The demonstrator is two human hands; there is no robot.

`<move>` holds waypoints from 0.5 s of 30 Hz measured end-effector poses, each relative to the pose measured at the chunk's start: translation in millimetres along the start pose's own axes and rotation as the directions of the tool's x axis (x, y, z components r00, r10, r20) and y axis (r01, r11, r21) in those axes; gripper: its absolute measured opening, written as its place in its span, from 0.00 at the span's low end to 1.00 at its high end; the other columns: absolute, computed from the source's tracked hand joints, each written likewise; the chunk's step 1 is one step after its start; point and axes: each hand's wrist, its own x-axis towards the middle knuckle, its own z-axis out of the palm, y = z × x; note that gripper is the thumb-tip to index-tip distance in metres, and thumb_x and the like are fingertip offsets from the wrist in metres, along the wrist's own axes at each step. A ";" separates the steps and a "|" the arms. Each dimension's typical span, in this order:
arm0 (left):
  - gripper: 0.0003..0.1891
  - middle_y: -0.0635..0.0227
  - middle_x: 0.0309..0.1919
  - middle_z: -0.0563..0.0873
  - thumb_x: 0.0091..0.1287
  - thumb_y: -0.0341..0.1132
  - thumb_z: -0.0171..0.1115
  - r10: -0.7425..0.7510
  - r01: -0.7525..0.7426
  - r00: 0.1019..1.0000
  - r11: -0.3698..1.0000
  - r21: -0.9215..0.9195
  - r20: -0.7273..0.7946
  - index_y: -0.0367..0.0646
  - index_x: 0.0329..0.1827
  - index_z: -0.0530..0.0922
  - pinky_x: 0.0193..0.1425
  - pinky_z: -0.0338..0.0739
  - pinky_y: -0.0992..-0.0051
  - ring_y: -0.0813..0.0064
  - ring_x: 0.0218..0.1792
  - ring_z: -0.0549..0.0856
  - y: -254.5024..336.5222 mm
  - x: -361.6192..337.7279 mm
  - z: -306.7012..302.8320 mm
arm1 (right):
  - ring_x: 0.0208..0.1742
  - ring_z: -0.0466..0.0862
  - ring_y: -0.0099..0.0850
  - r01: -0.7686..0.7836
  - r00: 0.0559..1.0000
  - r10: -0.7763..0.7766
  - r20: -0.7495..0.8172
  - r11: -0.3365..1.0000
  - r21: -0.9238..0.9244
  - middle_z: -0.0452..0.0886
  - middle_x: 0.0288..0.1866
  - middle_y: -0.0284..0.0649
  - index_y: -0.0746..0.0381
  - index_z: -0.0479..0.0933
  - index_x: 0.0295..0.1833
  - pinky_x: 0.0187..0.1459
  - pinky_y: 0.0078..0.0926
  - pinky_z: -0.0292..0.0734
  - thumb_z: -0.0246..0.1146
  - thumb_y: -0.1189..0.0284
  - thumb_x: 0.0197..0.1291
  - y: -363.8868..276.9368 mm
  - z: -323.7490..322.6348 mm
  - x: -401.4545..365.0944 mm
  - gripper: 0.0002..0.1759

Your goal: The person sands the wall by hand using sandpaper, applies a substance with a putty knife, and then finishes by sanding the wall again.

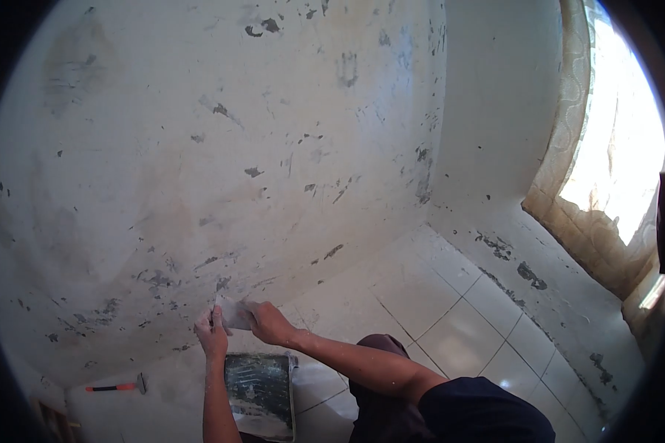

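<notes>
A flat whitish putty blade (233,313) is held between my two hands, low in front of the patched wall. My right hand (270,323) is closed on its right side, the fingers partly hidden behind it. At its left edge, the fingers and thumb of my left hand (213,334) are closed on it. Pale dust or putty marks my fingers. Just below my hands a dark tray (260,387) lies on the floor, smeared with whitish material.
On the floor to the left lies a scraper (118,387) with a red and black handle. The wall (199,162) is chipped with grey spots. White tiles (458,332) cover the floor at right, and a curtain (573,214) hangs at the bright window.
</notes>
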 end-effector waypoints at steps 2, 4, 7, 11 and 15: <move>0.24 0.58 0.22 0.83 0.81 0.49 0.59 0.046 -0.045 0.999 0.995 0.089 -0.010 0.33 0.37 0.82 0.34 0.78 0.64 0.68 0.25 0.84 3.7 -1.8 -3.1 | 0.47 0.81 0.69 -0.014 1.000 0.014 0.014 1.000 0.017 0.84 0.43 0.65 0.68 0.80 0.55 0.45 0.58 0.77 0.59 0.73 0.73 -9.6 -3.2 -1.7 0.12; 0.23 0.57 0.21 0.82 0.81 0.49 0.59 0.240 -0.225 0.969 0.956 0.190 -0.063 0.33 0.38 0.82 0.31 0.77 0.63 0.65 0.20 0.82 -35.1 9.6 2.2 | 0.47 0.81 0.69 -0.027 1.000 0.027 0.002 1.000 -0.001 0.84 0.43 0.65 0.67 0.80 0.56 0.45 0.58 0.77 0.59 0.73 0.73 -10.5 -3.4 -2.5 0.12; 0.23 0.56 0.20 0.82 0.81 0.47 0.58 0.223 -0.213 0.973 0.965 0.154 -0.055 0.32 0.40 0.83 0.29 0.78 0.62 0.63 0.14 0.81 -2.0 -1.4 -4.1 | 0.48 0.81 0.69 -0.055 0.998 0.055 0.004 0.998 -0.023 0.84 0.43 0.65 0.67 0.80 0.56 0.46 0.58 0.77 0.59 0.71 0.74 -6.0 0.0 -0.3 0.13; 0.21 0.57 0.20 0.84 0.80 0.46 0.58 0.054 -0.055 0.998 0.998 0.044 0.011 0.32 0.44 0.84 0.29 0.79 0.63 0.64 0.15 0.85 9.6 -7.3 -7.5 | 0.49 0.82 0.68 -0.097 0.995 0.098 0.006 0.993 -0.069 0.84 0.44 0.66 0.67 0.79 0.57 0.47 0.59 0.77 0.58 0.70 0.75 -10.4 -0.4 -0.4 0.14; 0.21 0.59 0.21 0.86 0.80 0.47 0.59 0.115 -0.117 0.993 0.989 0.085 0.036 0.33 0.45 0.84 0.31 0.80 0.65 0.64 0.18 0.88 -5.0 -1.5 -12.3 | 0.48 0.83 0.67 -0.082 0.997 0.082 -0.001 0.994 -0.071 0.84 0.44 0.66 0.67 0.80 0.57 0.47 0.57 0.78 0.58 0.71 0.75 -9.0 1.9 -0.6 0.13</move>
